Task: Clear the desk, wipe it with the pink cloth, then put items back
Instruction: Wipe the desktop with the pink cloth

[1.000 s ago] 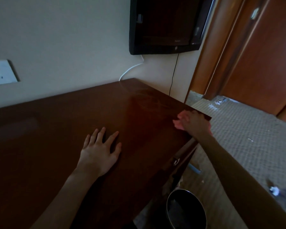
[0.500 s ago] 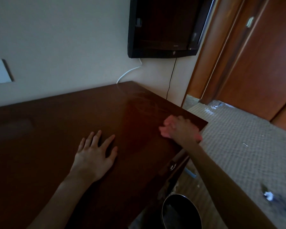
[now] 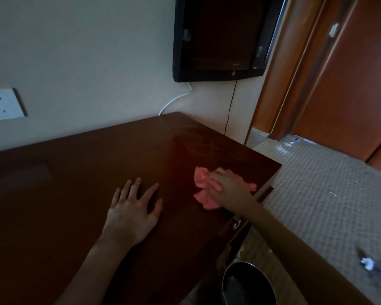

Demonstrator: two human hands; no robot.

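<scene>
Pressing the pink cloth (image 3: 204, 190) flat on the desk (image 3: 75, 183), the right hand (image 3: 230, 190) covers it near the right front corner; whether the grip curls round the fabric or only pushes down is hard to tell. The left hand (image 3: 133, 208) rests spread and released, holding nothing, just left of the cloth. Unwiped desk stretches leftward and toward the wall, so the next stroke likely runs that way. Below the corner stands a bin (image 3: 249, 285) with what seems a crumpled liner inside.
</scene>
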